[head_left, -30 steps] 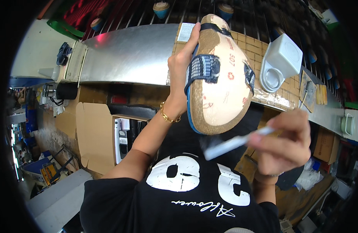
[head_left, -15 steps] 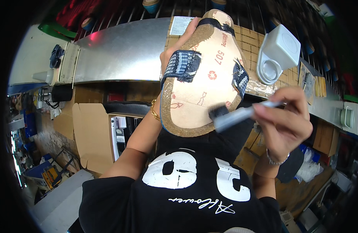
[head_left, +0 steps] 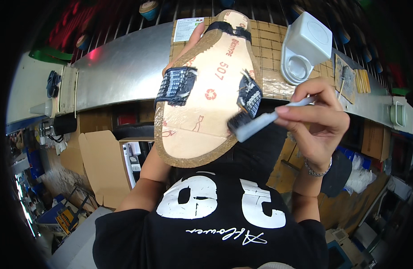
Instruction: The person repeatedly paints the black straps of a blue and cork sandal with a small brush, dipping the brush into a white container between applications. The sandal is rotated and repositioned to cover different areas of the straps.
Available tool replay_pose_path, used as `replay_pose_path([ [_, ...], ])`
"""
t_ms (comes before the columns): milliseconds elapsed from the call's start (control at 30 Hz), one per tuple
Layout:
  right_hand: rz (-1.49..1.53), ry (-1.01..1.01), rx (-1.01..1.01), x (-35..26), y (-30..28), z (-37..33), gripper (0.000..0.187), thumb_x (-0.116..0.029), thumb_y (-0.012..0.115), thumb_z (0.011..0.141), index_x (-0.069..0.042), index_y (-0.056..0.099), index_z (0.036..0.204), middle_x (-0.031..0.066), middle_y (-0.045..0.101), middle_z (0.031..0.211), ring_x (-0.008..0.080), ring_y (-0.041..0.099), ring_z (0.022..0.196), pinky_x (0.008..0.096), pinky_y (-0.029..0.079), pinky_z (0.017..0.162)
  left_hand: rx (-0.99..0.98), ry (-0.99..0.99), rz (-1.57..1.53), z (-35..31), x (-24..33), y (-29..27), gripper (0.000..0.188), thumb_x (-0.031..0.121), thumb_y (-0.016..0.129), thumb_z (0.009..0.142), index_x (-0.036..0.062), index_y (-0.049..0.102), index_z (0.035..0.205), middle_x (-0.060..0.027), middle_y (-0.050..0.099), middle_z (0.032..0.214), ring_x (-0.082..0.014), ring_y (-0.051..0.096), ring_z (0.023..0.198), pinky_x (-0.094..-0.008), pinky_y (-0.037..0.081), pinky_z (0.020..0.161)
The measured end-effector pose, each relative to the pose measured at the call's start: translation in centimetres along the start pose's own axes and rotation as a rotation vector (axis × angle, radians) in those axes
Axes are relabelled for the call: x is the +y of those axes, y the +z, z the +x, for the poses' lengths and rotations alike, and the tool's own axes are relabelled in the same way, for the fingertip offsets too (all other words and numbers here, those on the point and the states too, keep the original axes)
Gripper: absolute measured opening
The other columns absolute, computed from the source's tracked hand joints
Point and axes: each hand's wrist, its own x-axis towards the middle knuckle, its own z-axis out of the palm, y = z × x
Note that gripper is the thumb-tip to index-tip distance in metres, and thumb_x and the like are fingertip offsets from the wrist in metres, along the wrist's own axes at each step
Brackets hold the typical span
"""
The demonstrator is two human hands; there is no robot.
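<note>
An unfinished sandal point(head_left: 204, 121) is turned underside up, showing a pale insole board with a brown rim and dark woven strap ends folded onto it. My left hand point(head_left: 188, 44) is wrapped round its far side, with only part of the fingers in sight at the upper left. In my right hand point(head_left: 317, 121) is a brush point(head_left: 260, 124) with a pale handle, pinched between thumb and fingers. Its dark bristles touch the right edge of the underside, just below the right strap end. A wet shine shows on parts of the board and rim.
A white plastic container point(head_left: 307, 47) with a round cup part stands on the bench at the right. Beyond the sandal lie a cardboard sheet point(head_left: 271, 58) and a metal benchtop point(head_left: 121, 76). An open cardboard box point(head_left: 103, 166) sits at lower left. Yellow sticks point(head_left: 362, 81) lie far right.
The sandal has shifted left and slightly down in the view. The brush has moved from near the broad end up along the right edge, towards the strap end.
</note>
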Motion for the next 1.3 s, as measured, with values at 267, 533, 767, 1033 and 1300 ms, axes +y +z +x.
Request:
replay_pose_path([
  [267, 0.198, 0.104, 0.157, 4.3, -5.2, -1.9, 0.018, -0.002, 0.079, 0.081, -0.004, 0.080, 0.099, 0.0051, 0.062, 0.087, 0.0122, 0.058, 0.078, 0.0257, 0.046, 0.066, 0.027, -0.190, -0.623, -2.3, -3.0, -2.5, 0.081, 0.026, 0.085, 0.079, 0.0120, 0.046, 0.148, -0.0075, 0.054, 0.144, -0.0275, 0.047, 0.135, -0.0469, 0.033, 0.118],
  [533, -0.826, 0.109, 0.193, 11.3, -7.4, -2.4, 0.012, -0.016, 0.077, 0.087, -0.008, 0.079, 0.097, 0.0060, 0.061, 0.080, 0.0202, 0.057, 0.073, 0.0326, 0.041, 0.068, -0.231, -0.380, -1.435, 0.9, -1.1, -1.6, 0.115, 0.090, 0.049, 0.076, 0.0083, 0.031, 0.154, -0.0310, 0.050, 0.137, -0.0419, 0.057, 0.120, -0.0570, 0.050, 0.098],
  [767, -0.753, 0.200, 0.216, 11.1, -6.9, -2.2, 0.016, -0.019, 0.072, 0.094, -0.004, 0.077, 0.096, 0.0026, 0.063, 0.076, 0.0122, 0.051, 0.063, 0.0290, 0.036, 0.058, -0.297, -0.623, -1.542, 0.6, -1.5, 0.1, 0.124, 0.101, 0.030, 0.072, 0.0038, 0.036, 0.148, -0.0368, 0.057, 0.118, -0.0426, 0.067, 0.083, -0.0503, 0.059, 0.064],
  [1033, -0.152, 0.647, 0.115, 12.7, -9.7, -2.5, 0.027, -0.023, 0.070, 0.098, 0.003, 0.076, 0.102, -0.0061, 0.059, 0.069, 0.0002, 0.040, 0.060, 0.0214, 0.031, 0.053, -0.362, -0.496, -1.326, 0.0, -3.5, 2.7, 0.104, 0.085, 0.023, 0.089, 0.0052, 0.025, 0.156, -0.0323, 0.050, 0.139, -0.0374, 0.071, 0.097, -0.0433, 0.064, 0.070],
  [1300, -0.549, -0.281, 0.384, 3.2, -6.1, 1.8, 0.029, 0.001, 0.084, 0.072, -0.009, 0.082, 0.099, 0.0039, 0.064, 0.089, 0.0141, 0.059, 0.080, 0.0263, 0.046, 0.070, -0.448, -0.387, -0.782, -0.4, 1.5, 3.8, 0.100, 0.081, 0.027, 0.094, -0.0046, 0.044, 0.143, -0.0222, 0.065, 0.126, -0.0237, 0.070, 0.108, -0.0343, 0.061, 0.088],
])
